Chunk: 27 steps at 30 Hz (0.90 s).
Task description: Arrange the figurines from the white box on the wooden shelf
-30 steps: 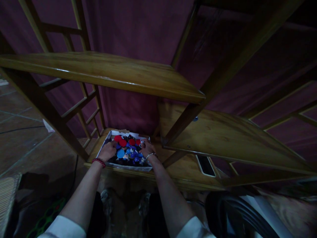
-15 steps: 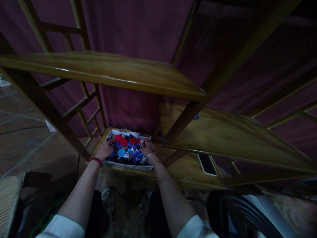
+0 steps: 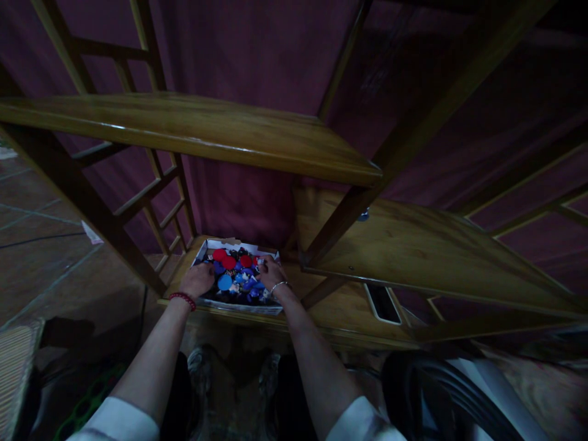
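Note:
A shallow white cardboard box sits on the low wooden shelf, filled with small blue, purple and white toy figures. Among them lie several round red pieces and a round blue disc. My left hand, with a red bead bracelet at the wrist, is over the box's left side; its fingers are curled downward and their tips are hidden. At the right side, my right hand has thumb and fingers pinched around a small whitish figure.
Above the box runs a higher wooden shelf, with a slanting post to the right. A phone-like dark rectangle with a white edge lies on the low shelf. Lattice bars close the left side. Black coiled tubing is at the lower right.
My left hand has shifted slightly right and turned inward, its fingers more curled over the box. My right hand stays at nearly the same spot.

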{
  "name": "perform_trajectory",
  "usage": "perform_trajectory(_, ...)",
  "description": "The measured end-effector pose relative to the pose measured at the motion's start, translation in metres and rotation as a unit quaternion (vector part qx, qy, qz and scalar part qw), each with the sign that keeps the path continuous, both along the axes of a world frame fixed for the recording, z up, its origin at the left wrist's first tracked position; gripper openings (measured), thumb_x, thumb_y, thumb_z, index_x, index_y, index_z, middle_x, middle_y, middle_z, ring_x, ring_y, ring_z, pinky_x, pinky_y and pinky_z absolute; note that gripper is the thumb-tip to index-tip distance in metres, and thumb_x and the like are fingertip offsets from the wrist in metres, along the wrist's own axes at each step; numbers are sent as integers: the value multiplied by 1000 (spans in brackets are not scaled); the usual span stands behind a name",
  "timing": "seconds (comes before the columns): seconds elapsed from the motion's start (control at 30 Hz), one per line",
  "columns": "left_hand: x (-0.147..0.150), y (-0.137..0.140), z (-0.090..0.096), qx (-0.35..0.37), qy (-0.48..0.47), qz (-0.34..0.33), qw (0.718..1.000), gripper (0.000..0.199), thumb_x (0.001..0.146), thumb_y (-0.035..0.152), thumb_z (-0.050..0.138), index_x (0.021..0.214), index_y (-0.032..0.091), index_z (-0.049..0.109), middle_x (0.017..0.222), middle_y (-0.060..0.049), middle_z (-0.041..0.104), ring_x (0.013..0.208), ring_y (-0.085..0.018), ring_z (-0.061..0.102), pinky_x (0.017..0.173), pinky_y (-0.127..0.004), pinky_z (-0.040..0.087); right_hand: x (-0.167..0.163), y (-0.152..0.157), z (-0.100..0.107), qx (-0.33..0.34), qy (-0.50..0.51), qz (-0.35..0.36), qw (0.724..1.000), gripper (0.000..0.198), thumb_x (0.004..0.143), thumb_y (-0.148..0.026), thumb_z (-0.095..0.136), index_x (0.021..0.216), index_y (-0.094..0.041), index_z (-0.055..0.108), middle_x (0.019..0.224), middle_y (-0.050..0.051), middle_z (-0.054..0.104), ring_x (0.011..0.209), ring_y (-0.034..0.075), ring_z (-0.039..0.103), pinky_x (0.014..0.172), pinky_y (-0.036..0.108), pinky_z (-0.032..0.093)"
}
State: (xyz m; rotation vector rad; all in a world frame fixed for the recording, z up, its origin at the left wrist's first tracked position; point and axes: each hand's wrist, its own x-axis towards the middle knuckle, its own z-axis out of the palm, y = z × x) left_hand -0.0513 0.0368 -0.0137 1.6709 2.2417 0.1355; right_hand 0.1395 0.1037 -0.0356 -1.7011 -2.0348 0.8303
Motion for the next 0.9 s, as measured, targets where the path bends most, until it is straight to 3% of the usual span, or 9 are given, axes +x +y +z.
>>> perform_trajectory(0.2, 10, -2, 8, -46, 35, 8, 998, 31, 77, 20, 33, 90, 18, 62, 94, -13, 64, 89, -23, 59, 73, -33, 43, 1, 0, 1, 12, -5, -2, 1000, 26, 79, -22, 46, 103, -26, 52, 82, -1, 62, 69, 12, 59, 59, 20, 40)
perform_trajectory(0.47, 12, -3, 2, -20, 41, -14, 999, 32, 78, 24, 33, 91, 17, 61, 110, -12, 57, 95, -24, 56, 79, -35, 42, 1, -1, 0, 16, -23, 3, 1000, 24, 80, -21, 44, 102, -27, 52, 84, -1, 63, 69, 11, 59, 58, 19, 39)
perform_trajectory(0.63, 13, -5, 5, -45, 33, -12, 998, 33, 77, 24, 33, 94, 18, 60, 101, -14, 61, 94, -27, 56, 76, -39, 43, 1, 0, -2, 16, -29, 7, 999, 23, 80, -21, 44, 101, -26, 53, 85, -1, 62, 69, 12, 59, 58, 19, 39)
perform_trajectory(0.9, 12, -6, 6, -33, 30, -6, 999, 33, 76, 22, 34, 97, 20, 58, 105, -14, 59, 95, -27, 56, 76, -41, 43, 1, -1, -1, 18, -29, 16, 999, 25, 80, -20, 44, 102, -27, 53, 78, -3, 62, 69, 11, 57, 60, 18, 39)
